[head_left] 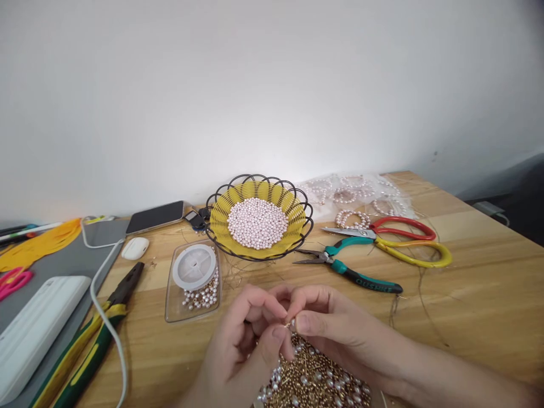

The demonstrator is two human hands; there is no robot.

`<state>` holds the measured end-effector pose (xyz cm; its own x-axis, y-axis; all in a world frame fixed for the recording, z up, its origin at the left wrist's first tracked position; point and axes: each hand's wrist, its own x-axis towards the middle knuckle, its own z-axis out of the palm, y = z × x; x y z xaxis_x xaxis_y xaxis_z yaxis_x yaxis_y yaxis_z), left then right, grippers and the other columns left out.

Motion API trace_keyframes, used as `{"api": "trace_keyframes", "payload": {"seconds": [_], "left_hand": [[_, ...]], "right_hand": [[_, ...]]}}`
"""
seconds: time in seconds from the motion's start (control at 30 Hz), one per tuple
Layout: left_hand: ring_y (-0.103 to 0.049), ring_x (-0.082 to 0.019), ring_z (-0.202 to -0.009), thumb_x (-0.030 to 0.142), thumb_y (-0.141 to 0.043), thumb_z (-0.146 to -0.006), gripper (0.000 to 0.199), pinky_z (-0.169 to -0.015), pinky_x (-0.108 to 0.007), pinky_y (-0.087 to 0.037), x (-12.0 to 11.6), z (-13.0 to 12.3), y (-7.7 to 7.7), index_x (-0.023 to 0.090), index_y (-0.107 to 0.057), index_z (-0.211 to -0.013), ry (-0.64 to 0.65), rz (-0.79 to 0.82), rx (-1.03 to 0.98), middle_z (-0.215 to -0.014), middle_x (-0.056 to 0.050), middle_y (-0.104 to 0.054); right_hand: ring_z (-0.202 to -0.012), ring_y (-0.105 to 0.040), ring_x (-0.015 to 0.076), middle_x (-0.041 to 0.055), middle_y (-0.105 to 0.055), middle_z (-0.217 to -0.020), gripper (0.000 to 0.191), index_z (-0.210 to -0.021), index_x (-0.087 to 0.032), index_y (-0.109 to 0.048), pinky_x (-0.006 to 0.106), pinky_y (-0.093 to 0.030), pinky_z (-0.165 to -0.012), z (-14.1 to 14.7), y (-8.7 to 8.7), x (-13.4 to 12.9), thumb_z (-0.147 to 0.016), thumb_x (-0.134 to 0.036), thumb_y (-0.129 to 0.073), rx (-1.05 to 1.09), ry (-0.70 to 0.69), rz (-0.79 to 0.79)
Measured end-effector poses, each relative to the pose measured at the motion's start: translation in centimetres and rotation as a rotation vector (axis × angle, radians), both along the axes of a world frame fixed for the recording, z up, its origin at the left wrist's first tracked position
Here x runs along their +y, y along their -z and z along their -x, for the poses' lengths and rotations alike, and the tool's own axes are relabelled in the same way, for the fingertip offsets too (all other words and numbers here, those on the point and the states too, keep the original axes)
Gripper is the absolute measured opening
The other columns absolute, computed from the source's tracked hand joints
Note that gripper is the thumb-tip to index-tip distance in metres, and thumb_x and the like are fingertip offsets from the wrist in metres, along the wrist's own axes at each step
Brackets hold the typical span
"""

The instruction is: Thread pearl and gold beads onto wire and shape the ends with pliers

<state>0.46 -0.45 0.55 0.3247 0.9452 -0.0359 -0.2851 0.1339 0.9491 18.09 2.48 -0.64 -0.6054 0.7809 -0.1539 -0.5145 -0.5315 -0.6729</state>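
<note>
My left hand [250, 340] and my right hand [340, 328] meet fingertip to fingertip near the front of the table. Between the pinched fingers sits a pearl bead [292, 323] with a bit of gold-coloured metal beside it. Thumb and index finger of each hand are closed on this small piece; the fingers hide part of it. Right below the hands lies a mass of gold beads [314, 379] mixed with pearl beads; its container is mostly hidden. Beyond the hands stands a yellow basket [219, 224] with a black looped rim, holding many pale pink beads [257, 222].
Teal-handled needle-nose pliers [340, 263] and red-and-yellow scissors [395, 235] lie to the right. Beaded rings rest on clear plastic [361, 190] behind. A clear box [170, 300] with a spool [194, 266], green-yellow pliers [97, 334], a phone [156, 217] and a white cable [104, 311] occupy the left.
</note>
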Motion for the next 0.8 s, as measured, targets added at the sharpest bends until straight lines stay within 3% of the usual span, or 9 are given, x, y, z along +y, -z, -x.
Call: {"api": "trace_keyframes", "payload": {"seconds": [0.3,0.43,0.6,0.8], "left_hand": [[-0.033,-0.003,-0.045,0.037,-0.065,-0.100,0.015,-0.046,-0.015,-0.028,0.24,0.35,-0.12,0.022,-0.067,-0.099,0.002,-0.006,0.066,-0.068,0.003,-0.064],[-0.037,-0.004,-0.045,0.038,-0.067,-0.098,0.017,-0.042,-0.014,-0.024,0.30,0.44,0.25,0.021,-0.069,-0.095,0.017,0.000,0.074,-0.066,0.002,-0.063],[-0.043,-0.003,-0.045,0.039,-0.067,-0.098,0.018,-0.045,-0.013,-0.033,0.48,0.40,0.54,0.022,-0.070,-0.095,0.014,0.020,0.062,-0.075,-0.002,-0.072],[-0.052,-0.006,-0.053,0.035,-0.061,-0.102,0.016,-0.051,-0.013,-0.044,1.00,0.82,0.68,0.022,-0.069,-0.101,0.062,-0.090,0.134,-0.087,-0.006,-0.077]], "right_hand": [[-0.073,-0.067,0.0129,-0.0008,-0.074,-0.086,0.010,-0.079,-0.026,-0.083,0.031,-0.050,-0.077,0.20,0.29,-0.09,-0.074,-0.030,-0.091,-0.001,0.013,-0.027],[-0.079,-0.067,0.0145,0.0011,-0.074,-0.093,0.011,-0.079,-0.025,-0.084,0.032,-0.051,-0.079,0.20,0.26,-0.15,-0.073,-0.031,-0.092,-0.043,0.047,-0.041],[-0.071,-0.064,0.0100,-0.0026,-0.071,-0.089,0.007,-0.081,-0.029,-0.084,0.029,-0.050,-0.081,0.29,0.45,-0.02,-0.077,-0.032,-0.089,-0.090,0.106,-0.115],[-0.094,-0.068,0.0132,0.0003,-0.074,-0.097,0.005,-0.087,-0.032,-0.085,0.026,-0.051,-0.086,-0.07,0.48,0.24,-0.082,-0.033,-0.086,-0.209,0.177,-0.293]]}}
